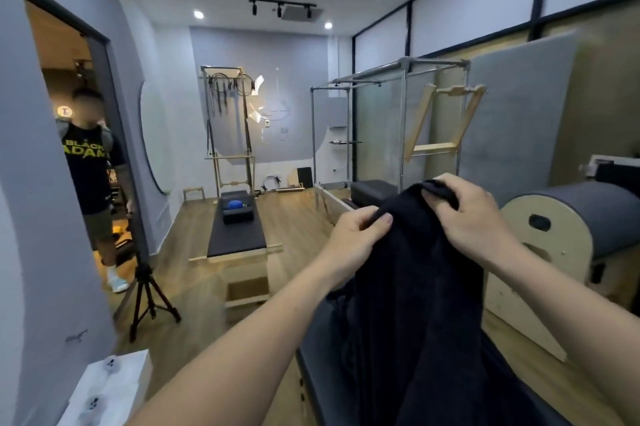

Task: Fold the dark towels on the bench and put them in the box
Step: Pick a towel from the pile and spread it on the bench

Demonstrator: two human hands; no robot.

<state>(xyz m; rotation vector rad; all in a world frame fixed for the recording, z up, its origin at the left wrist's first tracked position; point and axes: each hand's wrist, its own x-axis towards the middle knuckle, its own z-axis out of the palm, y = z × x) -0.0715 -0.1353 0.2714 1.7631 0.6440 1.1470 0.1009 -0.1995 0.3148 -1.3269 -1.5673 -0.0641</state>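
Observation:
A dark towel (pixel 415 287) hangs in front of me, held up by its top edge. My left hand (pixel 356 231) pinches the left part of that edge. My right hand (pixel 467 214) grips the right part, a little higher. The towel drapes down over the dark padded bench (pixel 322 366) at the lower middle of the view. A white box (pixel 107 387) with round marks on it stands on the floor at the lower left.
A person in a black T-shirt (pixel 91 166) stands in the doorway at left, behind a black tripod (pixel 149 297). A padded barrel (pixel 571 221) stands at right. A reformer (pixel 239 231) and a metal frame (pixel 391 114) fill the room beyond.

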